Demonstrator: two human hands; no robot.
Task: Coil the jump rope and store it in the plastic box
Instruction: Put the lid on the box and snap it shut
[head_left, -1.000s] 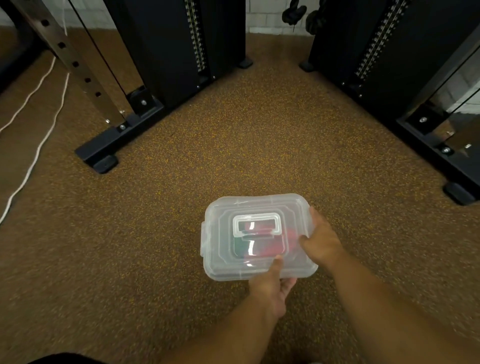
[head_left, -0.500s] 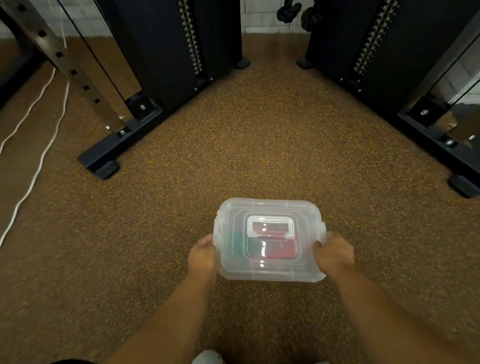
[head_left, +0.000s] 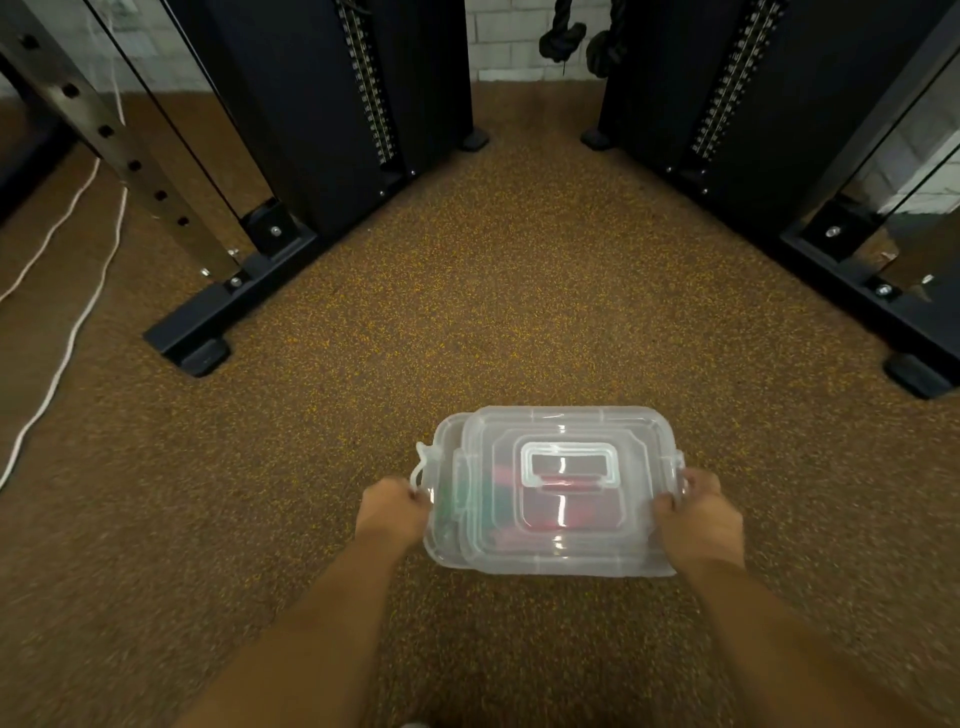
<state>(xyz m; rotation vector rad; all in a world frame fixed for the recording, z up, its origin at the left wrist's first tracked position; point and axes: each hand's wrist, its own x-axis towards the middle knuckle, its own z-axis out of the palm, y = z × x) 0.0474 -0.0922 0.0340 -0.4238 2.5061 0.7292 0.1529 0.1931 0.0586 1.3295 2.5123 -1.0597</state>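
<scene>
A clear plastic box (head_left: 452, 540) sits low over the speckled brown floor, centre bottom. Its clear lid (head_left: 571, 431) with a moulded handle lies on top, shifted to the right so the box's left edge shows. Red and green shapes of the jump rope (head_left: 566, 514) show blurred through the plastic. My left hand (head_left: 389, 512) grips the box's left end at its loose latch. My right hand (head_left: 696, 519) grips the right end of the lid and box.
Black gym machine frames stand to the left (head_left: 228, 306) and right (head_left: 883, 306), with weight stacks behind. A white cable (head_left: 78, 322) runs along the floor at far left. Open floor lies between the frames ahead of the box.
My left hand moved from under the box's front edge to its left end. The right hand shifted to the right end. The lid now sits offset to the right and the left latch hangs loose.
</scene>
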